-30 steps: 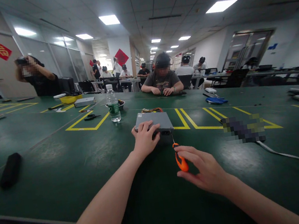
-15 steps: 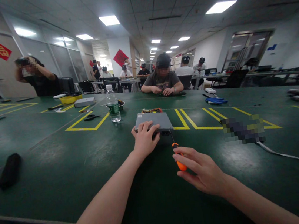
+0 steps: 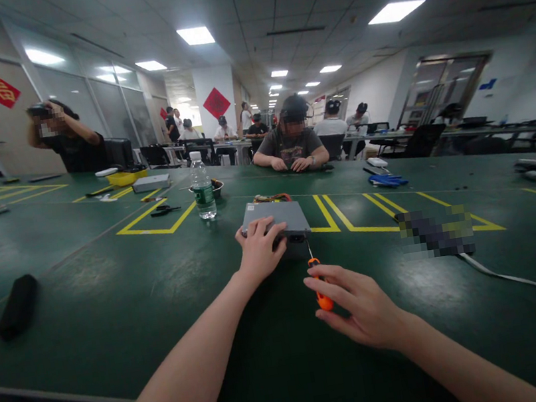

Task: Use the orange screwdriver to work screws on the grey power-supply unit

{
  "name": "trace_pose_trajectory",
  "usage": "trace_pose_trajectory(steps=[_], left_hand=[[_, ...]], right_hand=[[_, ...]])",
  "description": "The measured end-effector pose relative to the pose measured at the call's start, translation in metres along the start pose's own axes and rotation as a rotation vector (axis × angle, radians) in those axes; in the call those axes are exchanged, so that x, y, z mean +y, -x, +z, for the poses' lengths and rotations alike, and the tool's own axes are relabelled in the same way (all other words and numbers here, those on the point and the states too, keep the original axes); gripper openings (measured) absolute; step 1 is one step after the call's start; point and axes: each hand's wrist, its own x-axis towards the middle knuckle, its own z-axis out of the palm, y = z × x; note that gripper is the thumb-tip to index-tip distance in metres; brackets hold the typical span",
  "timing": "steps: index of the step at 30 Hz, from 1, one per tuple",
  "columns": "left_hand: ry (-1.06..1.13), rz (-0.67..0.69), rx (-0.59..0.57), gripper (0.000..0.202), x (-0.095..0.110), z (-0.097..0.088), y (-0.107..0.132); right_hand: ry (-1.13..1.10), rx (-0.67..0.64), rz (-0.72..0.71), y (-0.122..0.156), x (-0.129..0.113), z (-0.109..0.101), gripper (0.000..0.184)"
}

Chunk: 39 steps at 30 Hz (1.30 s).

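Observation:
A grey metal computer power supply (image 3: 284,213) lies on the green table, with coloured cables (image 3: 272,198) bunched behind its far edge. My left hand (image 3: 261,248) grips its near left part, fingers over the top and thumb at the front side. In my right hand (image 3: 356,299) is an orange-and-black screwdriver (image 3: 322,292), held by its handle between fingers and thumb. Its thin shaft points away from me, and the tip is at the front right corner of the power supply, near the socket. Whether the tip sits in a screw is too small to tell.
Left of the power supply stands a water bottle (image 3: 202,187) before a small bowl (image 3: 218,188). A black case-like object (image 3: 18,307) lies at left. Blue gloves (image 3: 386,180), a blurred dark device (image 3: 434,234) and a white cable (image 3: 503,274) are at right. A person (image 3: 289,137) sits opposite.
My right hand and the screwdriver handle have shifted slightly left and the handle has turned a little. My left hand and the power supply have stayed in place.

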Motion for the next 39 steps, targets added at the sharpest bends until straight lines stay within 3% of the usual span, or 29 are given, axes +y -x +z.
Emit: trace_pose_trajectory(steps=[3, 9, 17, 24, 32, 39], left_hand=[[0.002, 0.002, 0.007, 0.028, 0.0002, -0.0002, 0.0002], [0.001, 0.006, 0.000, 0.028, -0.0004, -0.0012, 0.0005], [-0.003, 0.005, 0.001, 0.028, -0.0003, -0.0001, 0.0001], [-0.007, 0.005, 0.004, 0.028, -0.0005, 0.0000, 0.0003], [-0.010, 0.010, 0.008, 0.028, -0.0011, 0.0000, 0.0002], [-0.010, 0.013, 0.009, 0.028, -0.0012, -0.0002, 0.0003]], right_hand=[[0.003, 0.001, -0.018, 0.0010, 0.0002, -0.0001, 0.033], [-0.045, 0.178, 0.038, 0.0034, 0.0034, 0.0050, 0.024], [-0.007, 0.008, -0.008, 0.0015, 0.0014, -0.0004, 0.033], [-0.036, 0.172, 0.046, 0.0032, 0.0041, 0.0050, 0.025], [0.005, 0.016, 0.004, -0.0006, -0.0013, -0.0018, 0.032], [-0.060, 0.160, 0.043, 0.0009, 0.0031, 0.0025, 0.024]])
